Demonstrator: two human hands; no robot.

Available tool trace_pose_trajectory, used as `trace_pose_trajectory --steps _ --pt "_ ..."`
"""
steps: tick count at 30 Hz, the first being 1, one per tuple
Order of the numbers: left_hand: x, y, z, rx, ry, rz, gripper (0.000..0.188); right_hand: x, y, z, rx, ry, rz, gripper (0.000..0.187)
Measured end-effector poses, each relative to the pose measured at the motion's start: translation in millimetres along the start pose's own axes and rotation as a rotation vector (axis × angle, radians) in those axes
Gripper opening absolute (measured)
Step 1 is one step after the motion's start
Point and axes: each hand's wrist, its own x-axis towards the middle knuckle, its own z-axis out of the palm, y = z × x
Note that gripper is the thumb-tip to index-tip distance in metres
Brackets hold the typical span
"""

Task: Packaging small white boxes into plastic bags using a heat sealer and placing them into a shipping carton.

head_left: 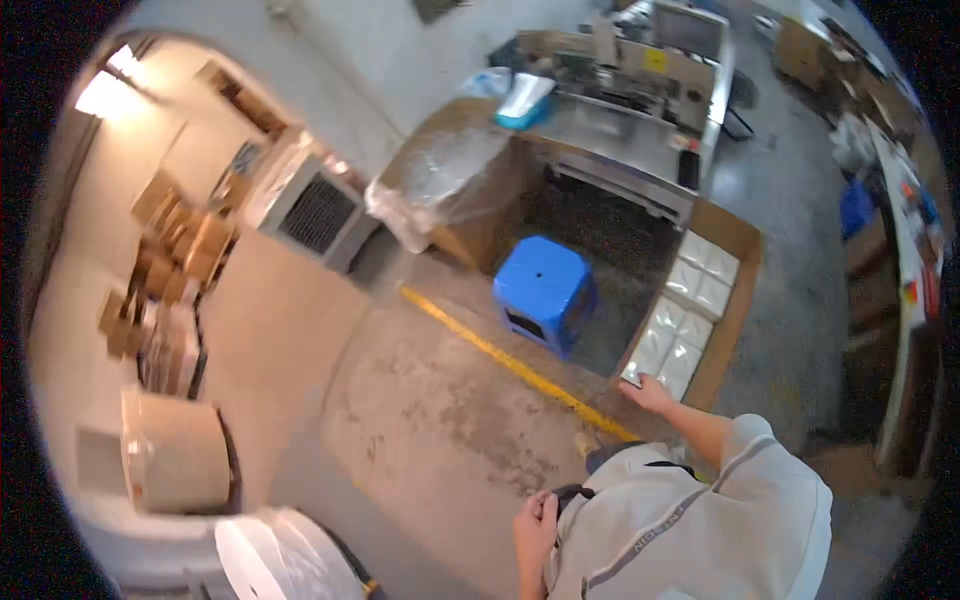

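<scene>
My right hand (648, 393) reaches forward and rests on the near corner of a cardboard box (735, 300) filled with clear plastic-wrapped packs (690, 310); whether it grips one is unclear. My left hand (536, 520) is held against my chest at the front of my light grey shirt, fingers curled near a dark strap. A blue plastic stool (545, 290) stands on the floor just left of the box.
A yellow floor line (500, 355) runs diagonally in front of me. A steel workbench (620, 130) with equipment is beyond, a plastic-covered carton (450, 170) to its left, a fan unit (315, 210), stacked cartons (170, 260) and large paper rolls (270, 555) at left.
</scene>
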Motion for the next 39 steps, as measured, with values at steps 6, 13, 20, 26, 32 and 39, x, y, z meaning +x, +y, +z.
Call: trace_pose_trajectory --steps 6,13,20,26,32,39 --pt "127.5 47.4 -42.2 0.25 -0.257 0.116 0.034 36.4 25.8 52.6 -0.073 -0.078 0.137 0.054" --pt "286.3 97.0 -64.2 0.281 -0.478 0.288 0.027 44.5 4.3 59.1 -0.247 -0.088 0.368 0.05" --pt "431.6 155.6 -77.4 0.38 -0.674 0.44 0.031 74.0 -46.0 54.0 0.169 0.281 0.611 0.053" --pt "509.0 235.1 -40.6 0.479 -0.693 0.503 0.03 147.6 -81.4 5.0 0.144 0.514 0.771 0.094" --pt "550.7 302.8 110.0 0.671 -0.902 0.463 0.031 262.5 -1.5 -64.3 0.339 0.729 0.648 0.06" --pt "620.4 409.2 300.7 0.792 -1.066 0.402 0.033 406.4 19.7 -186.0 0.362 0.768 0.682 0.048"
